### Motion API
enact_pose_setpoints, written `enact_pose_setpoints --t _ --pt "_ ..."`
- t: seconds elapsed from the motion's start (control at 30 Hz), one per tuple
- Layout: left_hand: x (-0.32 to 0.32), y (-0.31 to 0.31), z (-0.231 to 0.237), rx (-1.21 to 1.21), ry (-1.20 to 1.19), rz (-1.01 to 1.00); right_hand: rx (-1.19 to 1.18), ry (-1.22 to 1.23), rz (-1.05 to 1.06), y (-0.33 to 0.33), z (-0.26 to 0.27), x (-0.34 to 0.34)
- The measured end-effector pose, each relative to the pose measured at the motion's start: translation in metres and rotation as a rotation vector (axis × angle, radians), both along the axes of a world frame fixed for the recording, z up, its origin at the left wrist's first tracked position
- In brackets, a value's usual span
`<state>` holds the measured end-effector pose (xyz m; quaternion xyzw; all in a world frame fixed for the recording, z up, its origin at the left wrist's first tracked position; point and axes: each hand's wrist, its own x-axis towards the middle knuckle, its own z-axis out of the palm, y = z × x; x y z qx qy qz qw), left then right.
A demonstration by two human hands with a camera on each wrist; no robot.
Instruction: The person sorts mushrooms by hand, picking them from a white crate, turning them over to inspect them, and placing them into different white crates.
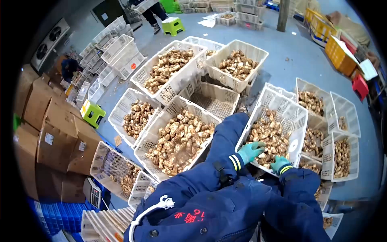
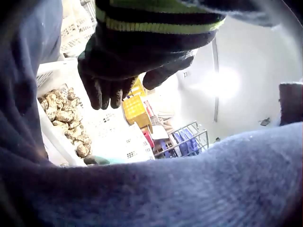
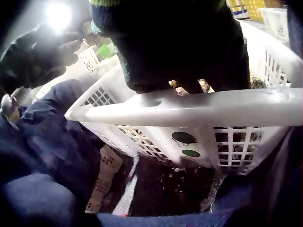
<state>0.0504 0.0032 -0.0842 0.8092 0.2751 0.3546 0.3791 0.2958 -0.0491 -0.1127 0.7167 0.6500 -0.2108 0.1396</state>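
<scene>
A white perforated crate (image 1: 298,121) of brown-and-white mushrooms (image 1: 269,135) stands tilted before me. My left hand (image 1: 251,151), in a green glove with a striped cuff, reaches over the crate's near left side, fingertips at the mushrooms. Its fingers hang loosely extended in the left wrist view (image 2: 128,66), nothing visible between them. At the near right corner, my gloved right hand (image 1: 279,164) reaches inside onto the mushrooms. In the right wrist view it dips behind the crate's rim (image 3: 199,104), which hides its fingertips; I cannot tell whether it grips a mushroom.
More mushroom crates stand left, including a large one (image 1: 181,141), and right, including a narrow one (image 1: 342,157). A bare-bottomed crate (image 1: 213,99) sits ahead. Cardboard boxes (image 1: 58,133), a scale (image 1: 93,193) and a green stool (image 1: 92,113) lie left. Another person (image 1: 153,16) stands far ahead.
</scene>
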Motion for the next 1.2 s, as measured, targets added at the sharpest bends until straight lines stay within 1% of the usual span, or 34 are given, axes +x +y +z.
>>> enact_pose_setpoints --t 0.03,0.07,0.1,0.13,0.2,0.23,0.27,0.33,0.4,0.43,0.47,0.5,0.53,0.57,0.6,0.63,0.67,0.7,0.73,0.77,0.8,0.83,0.87,0.9,0.93,0.97,1.0,1.03,1.07,1.13,1.2 --pt "0.002 -0.001 0.017 -0.483 -0.149 0.033 0.02 0.022 0.005 0.005 0.001 0.002" --pt "0.006 0.005 0.023 -0.886 -0.156 0.039 0.021 0.05 0.003 0.003 -0.005 0.004" --pt "0.005 0.005 0.041 -0.915 -0.254 0.024 -0.03 0.078 0.031 0.006 0.002 0.003" --pt "0.013 0.009 0.033 -0.964 -0.318 0.036 -0.068 0.079 0.001 0.005 0.011 -0.001" --pt "0.022 0.011 0.057 -1.084 -0.285 0.02 -0.058 0.096 0.02 0.005 0.013 -0.002" --pt "0.03 0.009 0.047 -1.142 -0.37 -0.011 -0.079 0.112 0.025 0.006 0.016 0.0" --pt "0.035 0.01 0.033 -1.072 -0.39 -0.082 -0.019 0.185 0.014 0.005 0.013 0.002" --pt "0.045 0.01 0.014 -1.424 -0.497 -0.118 0.105 0.372 -0.01 0.002 -0.005 0.011" --pt "0.048 0.01 0.036 -1.674 -0.529 -0.005 0.072 0.438 -0.006 0.005 -0.011 0.014" --pt "0.036 0.02 -0.013 -1.748 -0.69 -0.348 0.092 0.496 -0.007 0.005 -0.003 0.011" --pt "0.031 0.019 -0.009 -1.682 -0.694 -0.253 0.116 0.55 -0.011 0.006 0.007 0.006" --pt "0.026 0.017 -0.005 -1.615 -0.689 -0.159 0.114 0.516 0.005 0.007 0.01 0.005" --pt "0.024 0.021 -0.011 -1.603 -0.661 -0.136 0.111 0.479 0.019 0.007 0.01 0.006" --pt "0.024 0.018 0.003 -1.556 -0.693 -0.208 0.07 0.465 -0.032 0.008 0.006 0.005" --pt "0.023 0.02 -0.004 -1.543 -0.652 -0.223 0.036 0.455 -0.074 0.011 -0.001 0.005" --pt "0.022 0.018 -0.004 -1.517 -0.662 -0.296 0.008 0.399 -0.024 0.01 -0.022 0.01" --pt "0.023 0.018 -0.002 -1.485 -0.676 -0.354 -0.023 0.349 0.037 0.014 -0.022 0.01" --pt "0.024 0.019 -0.001 -1.495 -0.632 -0.315 -0.079 0.343 0.018 0.013 -0.016 0.012" --pt "0.022 0.02 -0.001 -1.5 -0.592 -0.264 -0.013 0.302 0.192 0.011 -0.019 0.013" --pt "0.018 0.021 -0.016 -1.491 -0.659 -0.305 0.036 0.32 0.186 0.01 -0.035 0.014" --pt "0.019 0.023 -0.014 -1.516 -0.633 -0.26 0.084 0.342 0.191 0.009 -0.056 0.018" --pt "0.022 0.026 -0.01 -1.542 -0.56 -0.206 0.141 0.404 0.214 0.009 -0.063 0.022" --pt "0.025 0.026 -0.006 -1.565 -0.498 -0.137 0.171 0.302 0.455 0.009 -0.028 0.02" --pt "0.025 0.024 -0.013 -1.553 -0.569 -0.12 0.114 0.38 0.308 0.012 -0.012 0.018" --pt "0.025 0.015 0.014 -1.509 -0.607 -0.109 -0.039 0.411 -0.124 0.021 -0.018 0.013" --pt "0.027 0.02 -0.002 -1.576 -0.59 -0.064 0.121 0.436 -0.248 0.018 -0.012 0.011" --pt "0.025 0.023 -0.006 -1.608 -0.605 -0.096 0.308 0.368 -0.287 0.018 -0.013 0.009" --pt "0.026 0.022 0.011 -1.604 -0.578 -0.048 0.379 0.3 -0.237 0.023 -0.006 0.012" --pt "0.026 0.026 -0.019 -1.652 -0.645 -0.156 0.455 0.225 -0.208 0.024 -0.004 0.018" --pt "0.026 0.027 -0.015 -1.66 -0.609 -0.138 0.254 0.097 -0.307 0.025 -0.032 0.027" --pt "0.027 0.027 -0.004 -1.665 -0.562 -0.082 0.105 -0.062 -0.05 0.021 -0.025 0.02"
